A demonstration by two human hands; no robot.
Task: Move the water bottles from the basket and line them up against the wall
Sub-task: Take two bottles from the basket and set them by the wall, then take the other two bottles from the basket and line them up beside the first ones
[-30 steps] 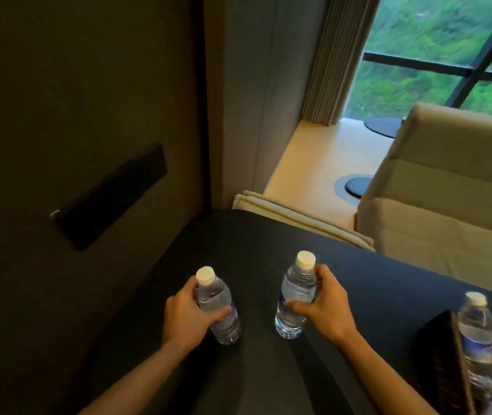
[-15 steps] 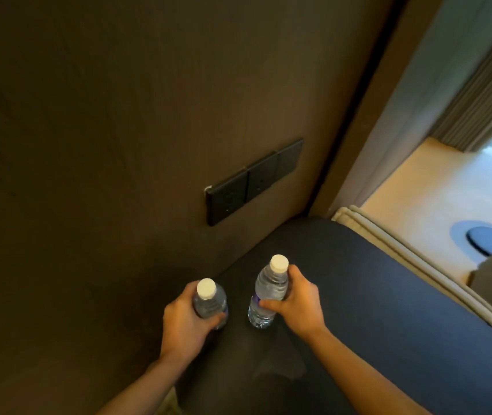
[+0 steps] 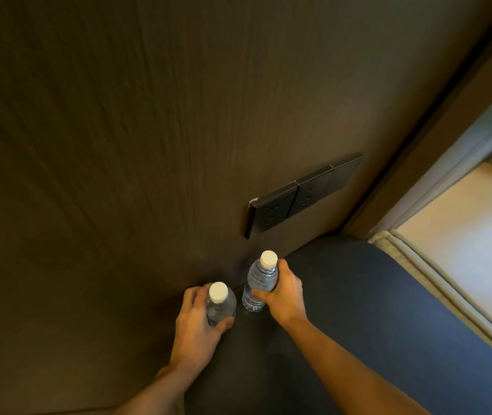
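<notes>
Two clear water bottles with white caps stand upright on the dark tabletop, close against the brown wall. My left hand is wrapped around the left bottle. My right hand grips the right bottle by its upper body. The bottles sit side by side, a small gap between them. The basket is out of view.
A black socket panel is set in the wall just above and right of the bottles. The table's far edge meets a beige cushion edge and light floor at the right.
Both hands carried the bottles left and toward the wall; they now stand right at its base. My view turned left, so the basket and chair have dropped out of sight.
</notes>
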